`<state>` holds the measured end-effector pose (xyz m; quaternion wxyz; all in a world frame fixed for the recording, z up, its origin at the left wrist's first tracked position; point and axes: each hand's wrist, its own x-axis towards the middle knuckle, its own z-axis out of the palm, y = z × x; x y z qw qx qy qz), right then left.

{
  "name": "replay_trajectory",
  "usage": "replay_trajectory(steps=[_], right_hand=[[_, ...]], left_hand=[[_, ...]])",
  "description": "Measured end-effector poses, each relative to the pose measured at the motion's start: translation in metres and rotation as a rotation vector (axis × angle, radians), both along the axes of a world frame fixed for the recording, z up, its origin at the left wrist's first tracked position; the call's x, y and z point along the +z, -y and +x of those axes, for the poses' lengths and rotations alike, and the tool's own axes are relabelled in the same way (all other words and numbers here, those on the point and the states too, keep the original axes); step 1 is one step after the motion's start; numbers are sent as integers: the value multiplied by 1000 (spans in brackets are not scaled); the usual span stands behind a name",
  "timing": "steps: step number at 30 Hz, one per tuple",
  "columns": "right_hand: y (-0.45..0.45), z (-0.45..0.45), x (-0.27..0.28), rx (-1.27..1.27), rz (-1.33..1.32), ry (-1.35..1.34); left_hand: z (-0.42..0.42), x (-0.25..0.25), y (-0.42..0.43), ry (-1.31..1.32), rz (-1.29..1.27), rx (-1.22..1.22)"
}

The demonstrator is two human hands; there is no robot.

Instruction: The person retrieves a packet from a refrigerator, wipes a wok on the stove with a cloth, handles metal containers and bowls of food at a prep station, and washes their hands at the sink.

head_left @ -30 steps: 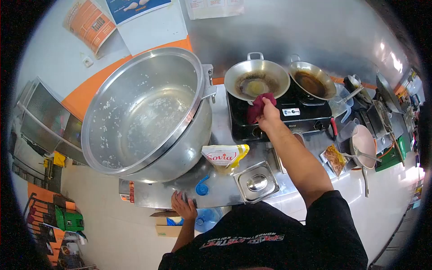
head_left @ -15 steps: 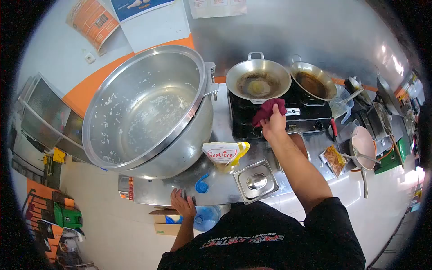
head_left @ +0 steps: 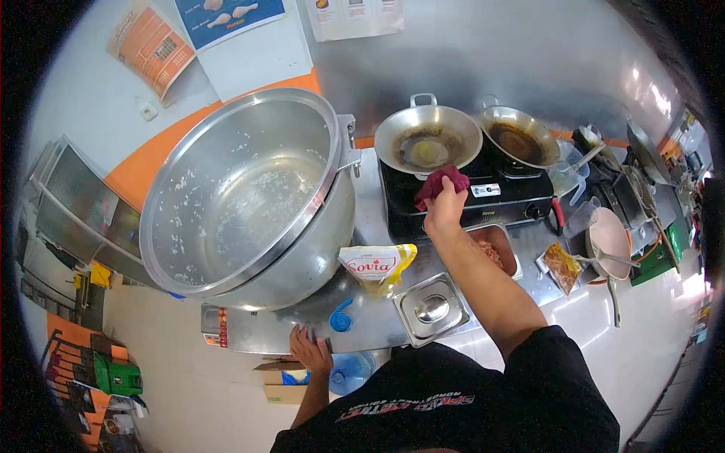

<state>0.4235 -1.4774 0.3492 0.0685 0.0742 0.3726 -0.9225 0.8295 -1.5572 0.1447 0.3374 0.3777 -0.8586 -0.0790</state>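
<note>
My right hand (head_left: 447, 207) is closed around a bunched maroon cloth (head_left: 432, 189). The cloth is at the near rim of a metal wok (head_left: 429, 147), covering part of its front handle. That wok sits on the left burner of a black gas stove (head_left: 404, 208) and has a browned, oily-looking bottom. My left hand (head_left: 310, 350) rests at the front edge of the steel counter, holding nothing, fingers apart. Close to it lies a coiled blue strap-like item (head_left: 340, 322). Between the hands stand a yellow-and-white Sovia pouch (head_left: 370, 266) and a steel lid (head_left: 432, 308).
A huge metal pot (head_left: 249, 204) with white bits inside fills the counter's left. A second wok (head_left: 519, 137) occupies the right burner. Under my right forearm is a steel container of pinkish food (head_left: 495, 245). A pink pan (head_left: 609, 234) and utensils crowd the right.
My right hand and the cloth have shifted slightly left and nearer the wok's rim. More of the food container shows beside my forearm. My left hand stays at the counter edge.
</note>
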Motion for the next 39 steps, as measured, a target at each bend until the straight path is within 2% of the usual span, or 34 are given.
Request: replay_trajectory(steps=[2,4,8,11,14,18,20,26,30,35,39], right_hand=[[3,3,-7,-21,49,-8],[11,3,-17,-160,174,-234],[14,-10,-21,-103,312,-246],[13,-9,-9,-41,101,-113],[17,-9,-3,-136,238,-41],[15,-20,0,-109,218,125],[12,-26,-3,-5,80,161],[11,-48,-25,122,-15,343],[7,-53,-14,187,10,356],[4,-71,-26,419,109,319],[6,-81,-42,410,129,279]], left_hand=[[0,1,0,-4,6,-2],[0,0,0,-8,11,-5],[3,-8,1,-9,30,8],[3,-10,4,-15,18,9],[2,-11,3,-20,23,11],[1,-10,4,-41,-13,4],[2,-9,3,-43,-19,3],[3,-10,3,-45,-41,1],[2,-8,3,-37,-29,0],[3,-10,5,-30,-7,-4],[2,-5,4,-26,18,-2]])
